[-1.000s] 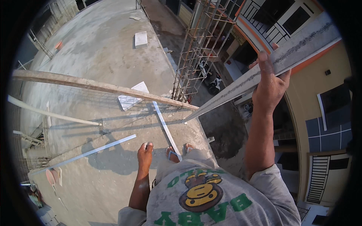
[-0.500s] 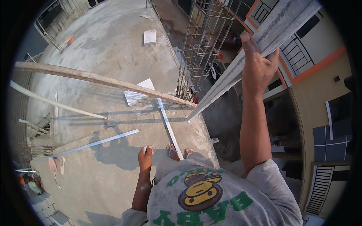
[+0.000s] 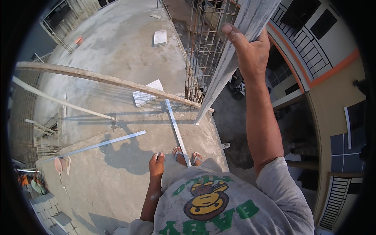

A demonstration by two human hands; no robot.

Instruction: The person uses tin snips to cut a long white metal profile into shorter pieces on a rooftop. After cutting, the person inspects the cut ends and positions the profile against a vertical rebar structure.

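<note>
My right hand point(image 3: 254, 55) is raised and wrapped round a long, grey, cement-stained post point(image 3: 225, 72), thumb on its left side and fingers around the far right side. The post stands up from the edge of the concrete slab point(image 3: 129, 51), its foot close to the end of a long wooden beam point(image 3: 102, 78). Low beside my body, my left hand point(image 3: 156, 165) hangs with its fingers curled in; nothing shows in it. A straight metal bar point(image 3: 175, 127) lies on the slab, running to between my sandalled feet.
To the right, the slab edge drops to a lower level with a parked motorbike point(image 3: 238, 92). A steel rebar cage point(image 3: 197, 58) rises beyond the post. White blocks point(image 3: 160, 38), a pale pipe point(image 3: 64, 100), another metal bar point(image 3: 105, 143) and a pinkish container point(image 3: 60, 165) are on the left.
My right hand and the upper part of the post have shifted left in view, and the post looks steeper. My left hand stays low, near my side.
</note>
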